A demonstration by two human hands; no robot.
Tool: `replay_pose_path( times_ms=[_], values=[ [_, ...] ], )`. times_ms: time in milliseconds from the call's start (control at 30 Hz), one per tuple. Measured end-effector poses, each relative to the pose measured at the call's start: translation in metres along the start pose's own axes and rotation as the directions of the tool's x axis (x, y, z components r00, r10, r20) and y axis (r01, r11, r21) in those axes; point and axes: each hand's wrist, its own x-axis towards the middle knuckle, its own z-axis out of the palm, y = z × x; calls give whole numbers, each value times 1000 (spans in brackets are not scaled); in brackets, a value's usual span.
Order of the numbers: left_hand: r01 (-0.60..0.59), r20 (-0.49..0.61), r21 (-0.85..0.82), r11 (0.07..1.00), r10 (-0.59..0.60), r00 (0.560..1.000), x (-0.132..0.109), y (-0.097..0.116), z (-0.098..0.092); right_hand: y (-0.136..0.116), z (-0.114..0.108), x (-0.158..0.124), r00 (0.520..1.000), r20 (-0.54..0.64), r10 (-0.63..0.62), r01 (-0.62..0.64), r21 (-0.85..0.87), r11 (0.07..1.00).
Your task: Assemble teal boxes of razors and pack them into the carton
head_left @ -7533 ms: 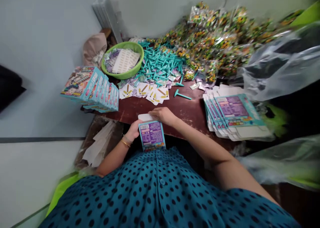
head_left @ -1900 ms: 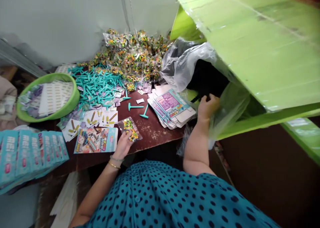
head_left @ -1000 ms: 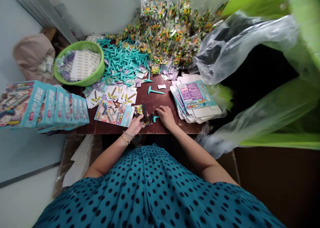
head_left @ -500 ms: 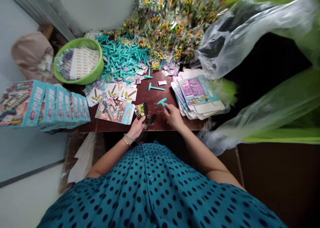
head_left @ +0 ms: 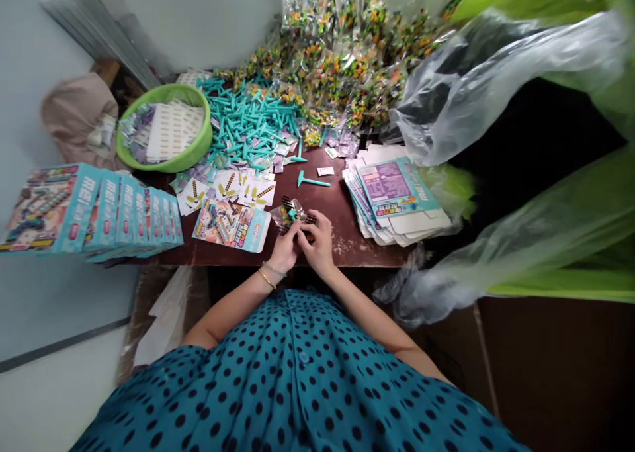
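Note:
My left hand (head_left: 285,249) is closed on a clear plastic bag (head_left: 278,215) of small pieces near the table's front edge. Beside it, my right hand (head_left: 319,245) has its fingers bent around the bag's right side, where dark strips show; the fingertips of both hands meet there. A teal T-shaped plastic piece (head_left: 293,212) lies against the bag, partly hidden by the fingers. Just left is a flat printed box (head_left: 231,226). Another teal T-shaped piece (head_left: 313,181) and a small white packet (head_left: 325,171) lie beyond my hands.
Filled boxes (head_left: 104,210) stand in a row at left. Behind are a green basin (head_left: 206,144) of sheets, a teal pile (head_left: 248,118) and bags of colourful pieces (head_left: 342,61). Flattened boxes (head_left: 397,187) are stacked at right, beside plastic sheeting (head_left: 446,108).
My right hand has moved left to my left hand, bringing the teal T-shaped piece onto the bag. Both hands now touch the bag. The view has shifted slightly.

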Motion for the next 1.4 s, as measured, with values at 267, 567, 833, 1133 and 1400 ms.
replay_pose_path(
  times_ms=[267, 567, 833, 1133, 1400],
  values=[
    [-94, -1, 79, 992, 95, 995, 5, -8, 3, 15, -14, 8, 987, 33, 156, -159, 181, 970],
    [-176, 127, 172, 969, 155, 980, 11, -16, -13, 4, -30, 21, 659, 683, 315, -564, 172, 808],
    [-66, 8, 161, 985, 65, 998, 19, -15, -19, 5, -35, 0, 856, 346, 384, -311, -248, 917],
    [-261, 57, 181, 948, 255, 965, 15, -21, -1, 10, -6, -11, 853, 268, 449, -503, 652, 567],
    [-554, 470, 723, 413, 293, 833, -25, 22, -72, 52, -29, 9, 717, 399, 572, -665, 637, 389]
  ],
)
